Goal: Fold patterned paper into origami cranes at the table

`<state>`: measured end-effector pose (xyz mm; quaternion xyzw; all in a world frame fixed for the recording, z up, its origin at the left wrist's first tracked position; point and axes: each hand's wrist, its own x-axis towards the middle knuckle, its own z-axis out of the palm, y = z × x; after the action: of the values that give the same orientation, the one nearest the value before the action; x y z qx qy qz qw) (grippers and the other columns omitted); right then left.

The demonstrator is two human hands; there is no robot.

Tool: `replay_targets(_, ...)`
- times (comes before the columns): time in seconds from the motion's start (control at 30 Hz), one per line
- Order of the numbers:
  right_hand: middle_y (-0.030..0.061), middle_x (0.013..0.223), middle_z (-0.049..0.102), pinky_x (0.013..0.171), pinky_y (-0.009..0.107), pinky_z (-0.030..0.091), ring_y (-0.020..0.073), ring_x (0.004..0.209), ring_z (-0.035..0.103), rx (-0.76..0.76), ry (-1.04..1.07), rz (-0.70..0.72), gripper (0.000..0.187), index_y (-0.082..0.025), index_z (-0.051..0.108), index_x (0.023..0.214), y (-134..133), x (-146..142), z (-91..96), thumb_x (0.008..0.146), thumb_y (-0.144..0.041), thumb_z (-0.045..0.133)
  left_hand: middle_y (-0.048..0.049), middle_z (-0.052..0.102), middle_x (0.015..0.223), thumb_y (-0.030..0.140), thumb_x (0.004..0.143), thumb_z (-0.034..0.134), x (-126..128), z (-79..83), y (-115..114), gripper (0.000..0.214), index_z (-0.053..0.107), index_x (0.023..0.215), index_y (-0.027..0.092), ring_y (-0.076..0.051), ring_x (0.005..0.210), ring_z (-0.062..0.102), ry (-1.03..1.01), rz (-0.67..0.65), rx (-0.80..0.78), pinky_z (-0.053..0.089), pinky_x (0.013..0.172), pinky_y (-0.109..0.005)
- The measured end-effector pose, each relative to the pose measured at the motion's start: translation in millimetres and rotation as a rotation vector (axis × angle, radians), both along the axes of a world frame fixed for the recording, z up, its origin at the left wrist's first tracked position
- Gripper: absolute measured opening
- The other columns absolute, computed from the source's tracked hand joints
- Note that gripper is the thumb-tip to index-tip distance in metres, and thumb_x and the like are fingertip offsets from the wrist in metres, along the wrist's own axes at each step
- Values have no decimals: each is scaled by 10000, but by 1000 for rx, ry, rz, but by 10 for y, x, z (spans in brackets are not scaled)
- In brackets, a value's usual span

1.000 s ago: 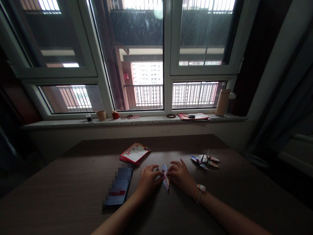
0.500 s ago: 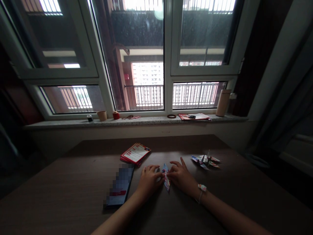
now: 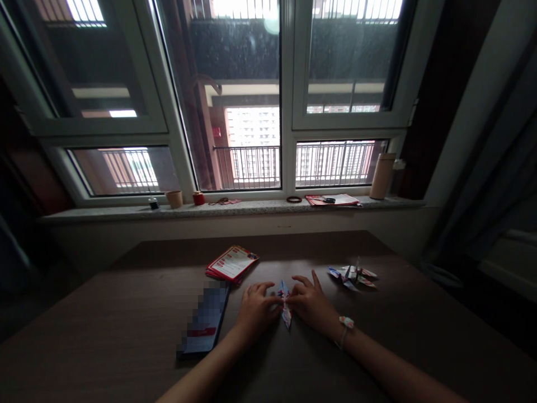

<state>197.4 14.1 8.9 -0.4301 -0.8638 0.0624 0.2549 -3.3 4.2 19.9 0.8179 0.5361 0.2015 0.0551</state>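
A narrow folded paper (image 3: pixel 286 318), printed in blue, white and red and pointed at both ends, lies on the brown table (image 3: pixel 142 313). From its left side, my left hand (image 3: pixel 259 308) pinches the middle, the thumb against the paper's edge. My right hand (image 3: pixel 310 301) grips the opposite side, its index finger raised away. The fingertips hide part of the paper's middle. On my right wrist is a bracelet with a pale bead (image 3: pixel 346 322). Several folded paper pieces (image 3: pixel 352 275) sit together to the right of my right hand.
Left of my hands lie a stack of red-edged printed sheets (image 3: pixel 233 263) and a dark flat object (image 3: pixel 205 322), partly pixelated. The stone windowsill (image 3: pixel 260 208) carries a paper cup (image 3: pixel 174 199), a red spool (image 3: pixel 198 197), a dark ring (image 3: pixel 294 199), papers (image 3: pixel 342 200) and a bottle (image 3: pixel 381 178).
Both hands stay on the folded paper in nearly the same place. My fingers have shifted very slightly along its middle. Nothing else has moved.
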Motion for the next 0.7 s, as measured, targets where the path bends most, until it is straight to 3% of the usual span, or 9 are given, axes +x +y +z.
replay_targets(0.47, 7, 1029, 650, 1141, 618, -32, 257, 1302, 401, -10, -111, -22, 209, -421, 709, 1033, -1, 18, 61, 918, -327, 562, -44, 628, 1290, 320, 840, 645, 42, 81, -53, 197, 735, 1000, 394, -279, 1213, 529, 119, -51, 76, 186, 1102, -631)
replay_targets(0.7, 38, 1038, 597, 1137, 597, 75, 258, 1204, 452, -136, 3, -136, 124, -363, 753, 919, 18, 29, 58, 831, -383, 669, -28, 601, 1322, 453, 846, 603, -23, 71, -4, 189, 746, 968, 425, -295, 1264, 485, 66, 56, -58, 222, 1100, -615)
